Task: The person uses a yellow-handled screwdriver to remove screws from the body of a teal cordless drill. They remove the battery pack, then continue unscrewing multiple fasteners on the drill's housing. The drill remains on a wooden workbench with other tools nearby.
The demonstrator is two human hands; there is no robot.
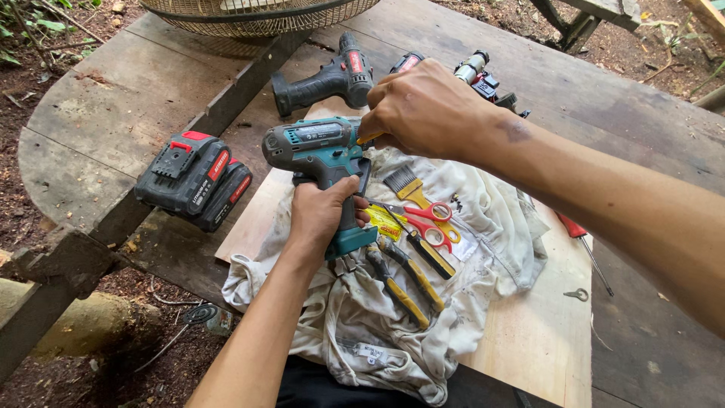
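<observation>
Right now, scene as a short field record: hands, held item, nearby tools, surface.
left hand: grips the handle of the teal drill
right hand: at the drill's rear, pinching a slim yellow-handled tool; tip hidden
under drill: white cloth on a plywood sheet
on cloth: red scissors, pliers, paintbrush
left of drill: two black-and-red batteries
behind: black drill

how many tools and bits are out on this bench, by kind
drills: 2, teal drill in the left hand with the right hand at it, black drill
battery packs: 2
scissors: 1
brush: 1
pliers: 2
screwdriver: 1
total: 9
</observation>
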